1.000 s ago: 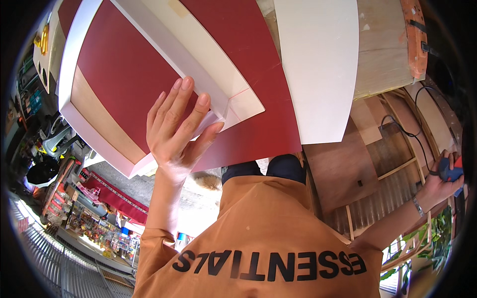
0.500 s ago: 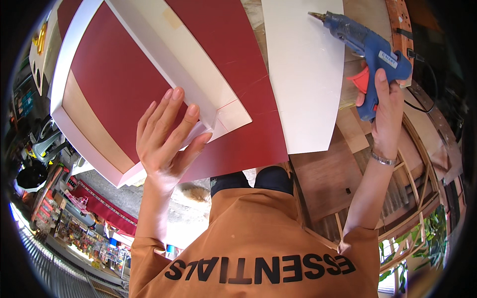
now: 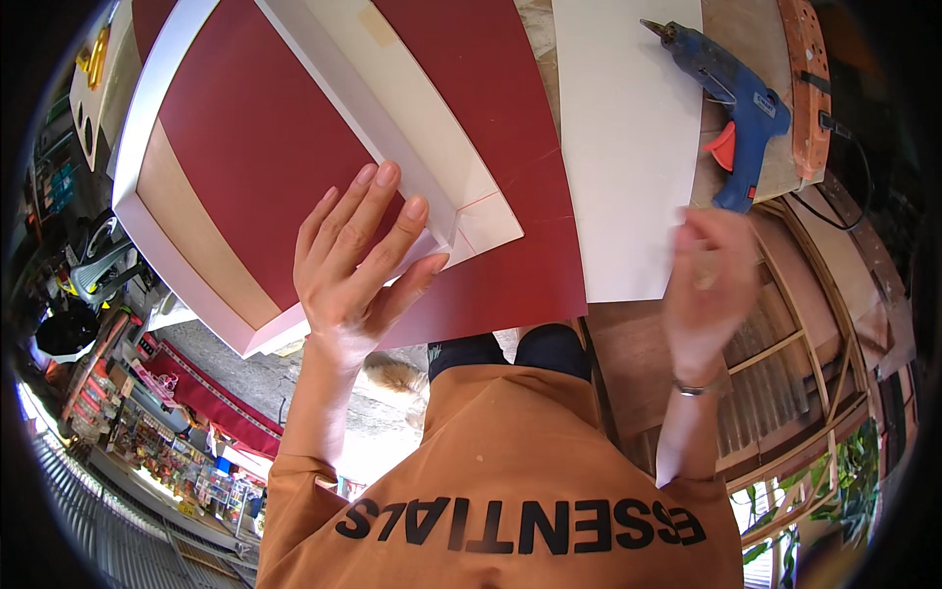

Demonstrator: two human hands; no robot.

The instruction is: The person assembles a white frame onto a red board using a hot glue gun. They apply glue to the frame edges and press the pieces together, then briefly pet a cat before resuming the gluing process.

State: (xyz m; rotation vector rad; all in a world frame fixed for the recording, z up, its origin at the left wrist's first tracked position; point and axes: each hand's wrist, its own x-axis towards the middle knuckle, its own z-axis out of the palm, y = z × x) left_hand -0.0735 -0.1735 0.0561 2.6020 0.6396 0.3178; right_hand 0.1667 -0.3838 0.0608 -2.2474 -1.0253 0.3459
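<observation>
A white-edged frame [image 3: 147, 108] with pale wooden strips lies on a dark red board [image 3: 535, 201]. My left hand [image 3: 353, 265] rests at the frame's near right corner, fingers stretched out and slightly apart, gripping nothing. A blue glue gun [image 3: 728, 83] with a red trigger lies at the upper right, its nozzle over a white panel [image 3: 628, 147]. My right hand [image 3: 711, 285] is apart from the glue gun, below its handle and over the panel's right edge. Motion smears its fingers, so I cannot make out how they are held.
A black cord [image 3: 868, 162] runs from a plug beside the glue gun. An orange perforated metal piece [image 3: 810, 88] stands along the right edge. Wooden framing [image 3: 814, 339] and a brown board lie lower right. Crowded shelves [image 3: 186, 461] show at lower left.
My right hand has let go of the glue gun and moved down and left, leaving it lying at the upper right. My left hand stays on the frame's corner.
</observation>
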